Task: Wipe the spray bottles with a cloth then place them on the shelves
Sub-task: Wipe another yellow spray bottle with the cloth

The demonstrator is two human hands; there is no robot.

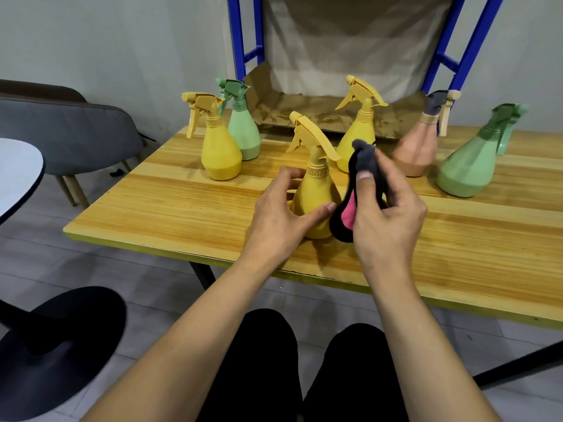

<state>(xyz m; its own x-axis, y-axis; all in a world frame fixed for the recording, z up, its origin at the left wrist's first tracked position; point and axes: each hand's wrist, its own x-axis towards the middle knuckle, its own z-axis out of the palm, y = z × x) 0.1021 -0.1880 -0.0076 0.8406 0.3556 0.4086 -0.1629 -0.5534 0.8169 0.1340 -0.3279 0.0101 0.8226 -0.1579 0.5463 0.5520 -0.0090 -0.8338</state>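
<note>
A yellow spray bottle [316, 190] stands upright near the front of the wooden table [182, 202]. My left hand [280, 217] curls round its lower body from the left. My right hand [387, 214] pinches a dark cloth with a pink patch [362, 175] against the bottle's right side. Other spray bottles stand behind: a yellow one [221, 153] and a green one [245, 132] at the back left, another yellow one [359, 132] in the middle, a peach one [417, 147] and a large green one [469, 166] at the right.
A blue metal shelf frame [246, 41] rises behind the table, with brown cardboard [320, 114] lying on its lowest level. A grey chair [70, 132] and a round white table [18, 172] stand to the left. My legs are under the table's front edge.
</note>
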